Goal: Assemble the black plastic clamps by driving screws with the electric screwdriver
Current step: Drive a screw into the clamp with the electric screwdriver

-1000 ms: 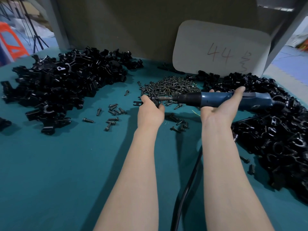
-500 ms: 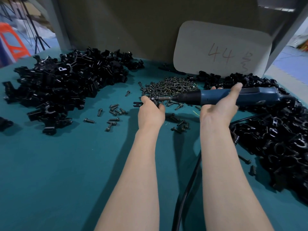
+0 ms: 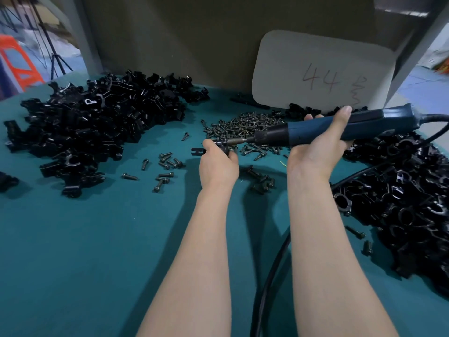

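Note:
My left hand (image 3: pixel 217 164) grips a small black plastic clamp (image 3: pixel 198 151) above the teal table, most of it hidden in my fingers. My right hand (image 3: pixel 318 147) is wrapped round the blue electric screwdriver (image 3: pixel 315 131), held nearly level with its tail tilted up to the right. Its metal bit (image 3: pixel 234 141) meets the clamp at my left fingertips. Behind the hands lies a heap of dark screws (image 3: pixel 245 127).
A big pile of black clamps (image 3: pixel 92 127) fills the left of the teal table (image 3: pixel 85 251), another pile (image 3: pixel 401 195) the right. Loose screws (image 3: pixel 165 166) lie scattered left of my left hand. The tool's black cord (image 3: pixel 267 283) runs between my forearms. A white card (image 3: pixel 320 71) leans at the back.
The screwdriver's tail has lifted and its body has shifted a little up and right. My left hand with the clamp has stayed in place at the bit.

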